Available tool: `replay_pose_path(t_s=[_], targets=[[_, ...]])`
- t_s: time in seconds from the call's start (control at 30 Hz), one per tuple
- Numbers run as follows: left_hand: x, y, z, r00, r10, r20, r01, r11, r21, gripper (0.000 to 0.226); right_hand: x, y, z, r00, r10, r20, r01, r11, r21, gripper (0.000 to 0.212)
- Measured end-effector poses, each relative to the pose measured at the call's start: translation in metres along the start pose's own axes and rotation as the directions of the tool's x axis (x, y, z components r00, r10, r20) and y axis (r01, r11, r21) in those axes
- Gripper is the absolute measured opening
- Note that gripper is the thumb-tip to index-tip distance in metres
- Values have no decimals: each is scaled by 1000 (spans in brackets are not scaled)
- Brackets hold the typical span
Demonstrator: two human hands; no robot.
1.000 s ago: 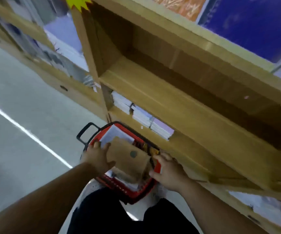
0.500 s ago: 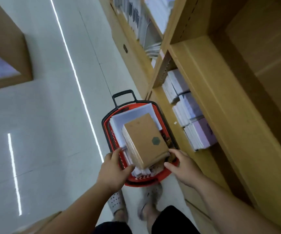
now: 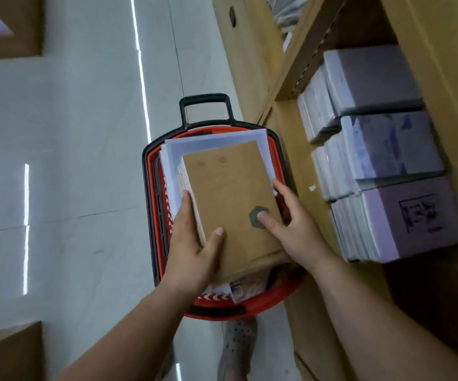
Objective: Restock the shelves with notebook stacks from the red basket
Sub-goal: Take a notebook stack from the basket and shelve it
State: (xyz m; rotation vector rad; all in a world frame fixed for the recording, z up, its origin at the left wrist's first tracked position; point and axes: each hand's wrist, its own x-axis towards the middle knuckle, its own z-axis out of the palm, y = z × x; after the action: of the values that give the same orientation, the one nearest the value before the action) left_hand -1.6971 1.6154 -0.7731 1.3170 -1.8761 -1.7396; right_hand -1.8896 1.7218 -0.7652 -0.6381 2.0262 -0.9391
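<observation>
Both hands are clamped on the brown notebook stack [image 3: 230, 199]. The left hand [image 3: 192, 248] grips its left long edge with the thumb pressed flat on the cover. The right hand [image 3: 293, 224] curls its fingers round the right edge, with the thumb on the green hexagon mark. The stack sits between the two hands, over the red basket [image 3: 249, 306], on top of a wider white stack [image 3: 214, 144] that shows beyond the fingertips.

Under the wrists, loose packets lie in the basket's near end. The basket's black handle [image 3: 204, 105] stands up beyond the stack, away from both hands.

Just to the right of the right hand runs the front edge of the lower shelf [image 3: 291, 160]. Three lilac wrapped stacks [image 3: 387, 149] lie side by side on it, close together. A shelf upright [image 3: 304, 45] rises past them, further out from the right hand. Left of the left hand there is open grey floor [image 3: 84, 160]. A perforated shoe [image 3: 238, 342] shows below the basket, between the forearms.
</observation>
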Motion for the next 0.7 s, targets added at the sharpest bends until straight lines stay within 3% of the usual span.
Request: replay_pose_path(t_s=[0.2,0.37,0.7], targets=[[-2,-6,21,995,29,-93,-36,996,-78,77,4,19,18,996,-43,75,30,985,168,81],[-9,-1,21,999,-51,-14,46,965,-258,81,-11,19,24,995,-41,89,21,976,216,83],[-26,-2,20,994,-46,94,67,970,-232,88,-49,35,30,1000,4,-1,-4,968,249,88]])
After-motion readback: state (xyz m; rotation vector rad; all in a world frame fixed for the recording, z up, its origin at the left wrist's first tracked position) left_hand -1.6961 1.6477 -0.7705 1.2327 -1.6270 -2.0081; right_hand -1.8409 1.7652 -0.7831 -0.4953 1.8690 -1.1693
